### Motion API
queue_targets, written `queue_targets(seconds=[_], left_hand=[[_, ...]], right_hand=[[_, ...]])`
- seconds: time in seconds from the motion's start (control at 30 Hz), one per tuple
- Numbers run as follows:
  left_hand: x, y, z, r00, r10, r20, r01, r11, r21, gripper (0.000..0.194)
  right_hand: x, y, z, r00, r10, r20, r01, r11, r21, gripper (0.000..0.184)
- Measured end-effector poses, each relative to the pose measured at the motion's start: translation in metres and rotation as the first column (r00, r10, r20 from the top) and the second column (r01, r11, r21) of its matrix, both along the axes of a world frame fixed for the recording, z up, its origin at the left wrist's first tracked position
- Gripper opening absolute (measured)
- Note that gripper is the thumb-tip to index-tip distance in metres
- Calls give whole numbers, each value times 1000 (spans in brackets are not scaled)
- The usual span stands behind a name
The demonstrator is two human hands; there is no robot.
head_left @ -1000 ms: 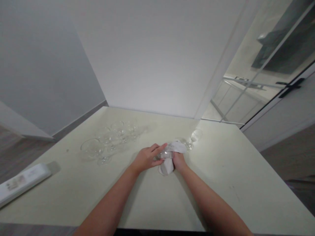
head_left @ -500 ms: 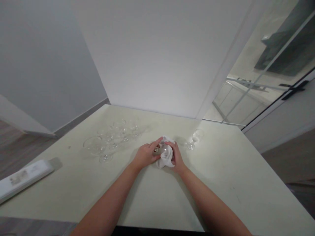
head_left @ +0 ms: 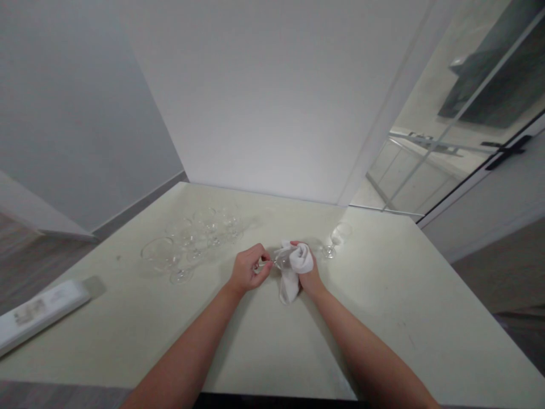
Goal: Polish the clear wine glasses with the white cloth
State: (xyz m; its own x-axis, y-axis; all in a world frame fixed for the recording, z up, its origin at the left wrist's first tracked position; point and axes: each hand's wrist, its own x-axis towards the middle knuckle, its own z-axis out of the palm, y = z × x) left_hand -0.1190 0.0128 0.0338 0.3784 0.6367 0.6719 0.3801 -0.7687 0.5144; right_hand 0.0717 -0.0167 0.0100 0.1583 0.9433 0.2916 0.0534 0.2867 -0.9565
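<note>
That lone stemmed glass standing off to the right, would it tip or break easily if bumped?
Probably. The glass stands on a thin stem over a small foot, so it looks top-heavy. Its clear walls look thin, likely fragile, and it would probably slide on the smooth table.

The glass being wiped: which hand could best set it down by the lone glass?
Probably the left hand: it pinches the glass by its stem, while the right hand is wrapped in the white cloth.

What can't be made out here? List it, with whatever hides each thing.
1. Bowl of the glass, head view: the white cloth in the right hand wraps it.
2. Left hand grip on the stem: curled fingers cover it.
3. Cluster of glasses: clear on a pale table, overlapping, so no count.
4. White box: label too small and blurred, end cut by the left edge.
</note>
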Motion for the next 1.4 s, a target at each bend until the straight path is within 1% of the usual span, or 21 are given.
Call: queue_targets(seconds=[0.1, 0.17, 0.23, 0.27, 0.33, 0.4, 0.43, 0.47, 0.53, 0.6, 0.63, 0.7, 0.77, 0.83, 0.9, 1.0, 1.07, 1.13, 1.23, 1.33, 1.4], left_hand=[[1, 3, 1, 999, 9, 32, -3, 981, -194, 34], [2, 5, 2, 998, 17, 53, 0, 948, -317, 40], [3, 6, 3, 997, 32, 66, -4, 927, -375, 43], [3, 6, 3, 996, 42, 74, -11, 929, -371, 45], [4, 4, 4, 994, 50, 93, -18, 949, -314, 45], [5, 2, 4, 990, 57, 130, -23, 968, -251, 45], [6, 1, 3, 985, 68, 160, -28, 971, -237, 45], [7, 1, 3, 976, 89, 199, -39, 970, -242, 45], [7, 2, 2, 941, 163, 295, -71, 951, -300, 45], [7, 3, 2, 905, 223, 364, -81, 927, -367, 44], [6, 4, 1, 899, 226, 374, -75, 923, -378, 43], [4, 4, 1, 919, 172, 354, -46, 940, -337, 44], [3, 1, 2, 951, 66, 303, 6, 973, -231, 45], [3, -2, 2, 967, -32, 254, 64, 991, -117, 44], [3, -5, 1, 971, -87, 222, 98, 994, -39, 42], [3, -6, 1, 970, -104, 222, 97, 994, 42, 40], [3, -5, 0, 966, -113, 231, 96, 992, 86, 38], [3, -3, -1, 969, -98, 228, 77, 992, 96, 36], [3, -1, -1, 976, -21, 219, 13, 999, 37, 35], [3, 0, -2, 975, 25, 220, -20, 999, -25, 38], [3, 0, -2, 978, -3, 207, 6, 1000, -15, 37]], right_hand=[[4, -5, 6, 962, 108, 252, -148, 978, 146, 52], [7, -7, 7, 919, 156, 363, -224, 962, 154, 60], [8, -7, 6, 901, 183, 393, -254, 958, 135, 63], [7, -6, 5, 908, 186, 376, -249, 960, 128, 61], [5, -2, 2, 952, 150, 268, -183, 978, 100, 49], [3, 2, -1, 994, 88, 68, -89, 996, 13, 35], [1, 5, -3, 997, 61, -55, -63, 997, -46, 32], [-1, 6, -4, 983, 44, -178, -63, 993, -104, 33], [-4, 8, -6, 920, 58, -388, -133, 976, -170, 38], [-6, 8, -6, 860, 105, -499, -226, 956, -189, 40], [-7, 7, -6, 846, 135, -516, -273, 941, -200, 40], [-6, 4, -4, 841, 206, -500, -367, 896, -249, 37], [-3, 1, -2, 845, 270, -462, -442, 840, -316, 32], [1, 0, 1, 842, 299, -449, -477, 802, -359, 28], [3, 0, 2, 843, 288, -454, -470, 804, -364, 25], [3, 2, 3, 842, 268, -468, -455, 818, -351, 22], [3, 3, 3, 826, 274, -493, -480, 800, -359, 24], [5, 3, 3, 798, 293, -527, -528, 763, -374, 28], [7, 2, 4, 756, 335, -562, -589, 723, -362, 32], [8, 0, 7, 734, 369, -570, -619, 711, -335, 35], [7, -2, 8, 752, 371, -544, -601, 724, -338, 35]])
